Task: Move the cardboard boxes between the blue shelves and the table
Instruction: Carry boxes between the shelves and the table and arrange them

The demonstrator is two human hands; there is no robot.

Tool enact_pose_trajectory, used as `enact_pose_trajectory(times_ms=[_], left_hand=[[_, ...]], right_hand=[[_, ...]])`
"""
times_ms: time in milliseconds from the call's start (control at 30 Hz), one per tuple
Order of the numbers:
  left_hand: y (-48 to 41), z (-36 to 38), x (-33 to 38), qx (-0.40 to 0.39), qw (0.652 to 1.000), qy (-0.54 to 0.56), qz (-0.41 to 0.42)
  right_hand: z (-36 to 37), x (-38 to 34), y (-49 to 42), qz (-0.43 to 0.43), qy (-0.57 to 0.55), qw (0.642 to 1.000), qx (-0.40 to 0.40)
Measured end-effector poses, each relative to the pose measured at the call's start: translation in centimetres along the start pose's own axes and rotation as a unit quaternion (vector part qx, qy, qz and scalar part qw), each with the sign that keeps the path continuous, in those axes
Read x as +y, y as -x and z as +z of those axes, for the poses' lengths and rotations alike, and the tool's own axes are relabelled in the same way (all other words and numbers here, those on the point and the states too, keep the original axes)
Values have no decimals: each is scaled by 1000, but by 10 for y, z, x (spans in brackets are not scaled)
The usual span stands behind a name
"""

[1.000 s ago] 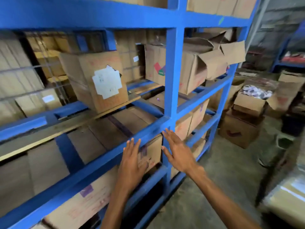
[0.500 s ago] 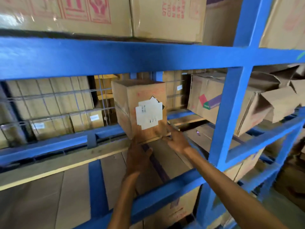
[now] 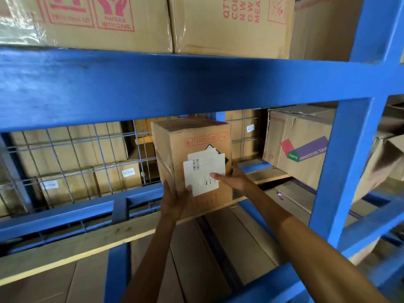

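Observation:
A small upright cardboard box (image 3: pixel 196 141) with white paper labels on its front stands on a wooden plank (image 3: pixel 87 241) of the blue shelves (image 3: pixel 175 84). My left hand (image 3: pixel 175 200) grips the box's lower left corner, thumb on the front face. My right hand (image 3: pixel 234 178) holds the lower right edge, its thumb laid across the white label. Both forearms reach up through the shelf opening.
A larger adhesive-tape box (image 3: pixel 299 145) sits to the right on the same level. A blue upright post (image 3: pixel 345 171) stands right of my arms. Big cartons (image 3: pixel 109 20) fill the shelf above, flat cartons (image 3: pixel 218 259) the shelf below. Wire mesh (image 3: pixel 76 154) backs the shelf.
My hands rose from the lower shelf beam to the small box and took hold of its lower corners. The view tilted up and closer to the shelf.

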State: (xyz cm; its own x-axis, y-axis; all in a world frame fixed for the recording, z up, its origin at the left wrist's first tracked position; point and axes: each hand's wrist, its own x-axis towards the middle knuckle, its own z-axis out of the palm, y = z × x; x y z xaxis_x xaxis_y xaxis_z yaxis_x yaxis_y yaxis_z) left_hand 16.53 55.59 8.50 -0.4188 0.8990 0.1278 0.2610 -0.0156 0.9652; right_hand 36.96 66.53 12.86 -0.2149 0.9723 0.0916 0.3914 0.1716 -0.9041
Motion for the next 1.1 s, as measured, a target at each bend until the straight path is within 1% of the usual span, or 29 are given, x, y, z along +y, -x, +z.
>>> enact_pose_trajectory(times_ms=[67, 133, 233, 300, 367, 567, 667, 700, 833, 933, 1100], left_hand=[[4, 2, 9, -21, 1000, -8, 11], [8, 7, 12, 0, 999, -33, 25], [10, 15, 2, 21, 999, 16, 46], [4, 14, -13, 13, 996, 70, 54], [5, 13, -26, 7, 993, 100, 56], [76, -5, -8, 17, 992, 90, 93], [116, -17, -12, -16, 990, 109, 90], [132, -20, -10, -15, 991, 101, 83], [192, -27, -1, 8, 997, 56, 49], [232, -37, -2, -19, 996, 65, 57], [267, -47, -12, -41, 996, 55, 62]], right_hand=[[7, 7, -6, -26, -14, 1000, 3], [15, 8, -1, -23, -32, 999, 21], [20, 5, 9, -8, -21, 998, 57], [22, 5, 20, -3, -4, 997, 72], [23, 6, 30, -6, 2, 996, 86], [23, 5, 94, -54, -9, 994, 98], [25, 8, 137, -80, -22, 990, 117], [25, 9, 154, -82, -28, 988, 125], [26, 19, 217, -69, -31, 985, 157], [27, 24, 260, -63, -42, 983, 169], [31, 24, 312, -37, -38, 983, 173]])
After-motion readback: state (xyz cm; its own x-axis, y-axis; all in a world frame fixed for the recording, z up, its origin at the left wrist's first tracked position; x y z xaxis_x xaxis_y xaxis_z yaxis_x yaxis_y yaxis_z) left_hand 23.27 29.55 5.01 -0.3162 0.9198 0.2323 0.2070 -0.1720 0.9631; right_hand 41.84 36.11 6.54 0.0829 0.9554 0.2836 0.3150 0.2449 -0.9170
